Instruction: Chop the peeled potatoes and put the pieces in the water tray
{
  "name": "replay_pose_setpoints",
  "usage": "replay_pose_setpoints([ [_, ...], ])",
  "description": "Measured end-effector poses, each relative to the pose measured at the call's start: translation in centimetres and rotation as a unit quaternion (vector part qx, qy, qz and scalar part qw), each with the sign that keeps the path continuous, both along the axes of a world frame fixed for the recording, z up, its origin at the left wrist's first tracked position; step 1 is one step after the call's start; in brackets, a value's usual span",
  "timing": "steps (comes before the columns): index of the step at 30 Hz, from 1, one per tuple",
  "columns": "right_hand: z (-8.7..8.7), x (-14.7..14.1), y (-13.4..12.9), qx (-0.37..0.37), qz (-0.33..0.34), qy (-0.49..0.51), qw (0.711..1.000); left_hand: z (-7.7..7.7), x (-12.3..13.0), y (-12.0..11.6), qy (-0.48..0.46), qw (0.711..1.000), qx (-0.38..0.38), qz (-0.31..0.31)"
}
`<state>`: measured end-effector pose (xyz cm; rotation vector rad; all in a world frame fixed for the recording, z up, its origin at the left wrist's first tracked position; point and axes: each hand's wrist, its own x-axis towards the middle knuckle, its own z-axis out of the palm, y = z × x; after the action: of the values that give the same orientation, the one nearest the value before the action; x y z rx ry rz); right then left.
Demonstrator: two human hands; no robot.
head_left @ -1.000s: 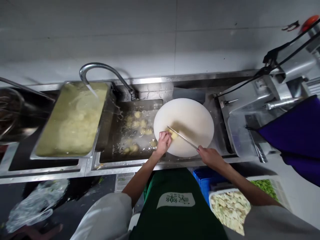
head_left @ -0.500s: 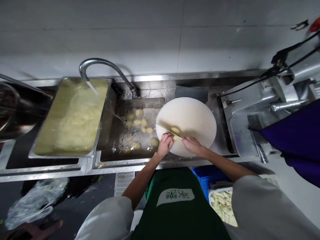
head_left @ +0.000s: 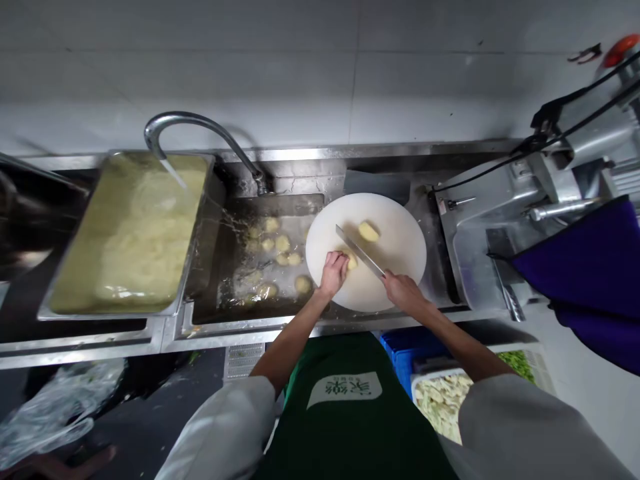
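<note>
On the round white cutting board [head_left: 400, 243], my left hand [head_left: 333, 275] has its fingers curled round a peeled potato piece [head_left: 352, 261]. My right hand [head_left: 402, 292] grips a knife [head_left: 361, 252] by its handle, the blade slanting up and left across the board, just right of that piece. Farther back, beyond the blade, another pale yellow potato piece [head_left: 369, 231] lies by itself. Several peeled potatoes [head_left: 283, 243] sit in the wet sink [head_left: 213, 267] left of the board.
Water runs from a curved faucet [head_left: 200, 119] into a metal tub [head_left: 183, 293] of cloudy yellowish water. A metal machine [head_left: 560, 180] and purple cloth [head_left: 595, 267] stand right. Below are a blue crate [head_left: 400, 353] and a container of cut pale food [head_left: 440, 400].
The potato under the knife is now in two pieces, one lying farther back on the board. The knife and my right hand have shifted right, away from my left hand.
</note>
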<state>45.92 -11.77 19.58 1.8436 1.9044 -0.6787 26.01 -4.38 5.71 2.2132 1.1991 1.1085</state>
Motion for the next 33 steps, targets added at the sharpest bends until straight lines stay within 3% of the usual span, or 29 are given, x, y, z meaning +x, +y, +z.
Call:
replay_pose_setpoints([
  [4,1.7,-0.3,-1.0,-0.019,0.034,-0.002,0.999,0.0,-0.2,-0.6,0.002,1.0,0.009,-0.017],
  [6,1.5,-0.1,-0.8,-0.028,0.04,0.009,0.999,0.0,-0.3,-0.7,0.004,1.0,-0.006,-0.021],
  [12,-3.1,-1.7,1.5,-0.017,0.034,0.077,0.996,-0.3,-0.4,-0.7,0.01,1.0,0.002,-0.016],
  [14,-3.4,-2.2,1.9,-0.008,0.038,0.079,0.996,-0.3,-0.5,-0.7,0.019,1.0,-0.003,-0.02],
  [17,-1.3,-1.7,1.4,0.019,0.03,0.073,0.997,0.2,-1.3,-0.6,0.008,1.0,-0.021,-0.013],
  [20,1.7,0.5,-1.0,0.026,-0.002,0.02,0.999,0.8,-2.8,0.4,-0.047,0.996,-0.071,0.039],
  [22,2.7,2.5,-3.5,0.002,-0.009,-0.016,1.0,1.1,-3.6,1.9,-0.049,0.992,-0.116,-0.019],
  [24,2.7,4.3,-6.2,-0.021,-0.03,-0.031,0.999,1.0,-3.9,3.7,0.008,0.977,-0.137,-0.162],
  [26,1.8,5.4,-8.5,-0.047,-0.055,-0.028,0.997,0.7,-3.8,5.3,0.071,0.953,-0.139,-0.258],
  [29,-0.4,5.0,-10.3,-0.062,-0.065,-0.021,0.996,0.4,-3.6,5.9,0.089,0.946,-0.151,-0.272],
  [33,-2.5,2.3,-10.1,-0.047,-0.049,-0.01,0.998,0.4,-3.9,1.8,0.035,0.959,-0.181,-0.216],
])
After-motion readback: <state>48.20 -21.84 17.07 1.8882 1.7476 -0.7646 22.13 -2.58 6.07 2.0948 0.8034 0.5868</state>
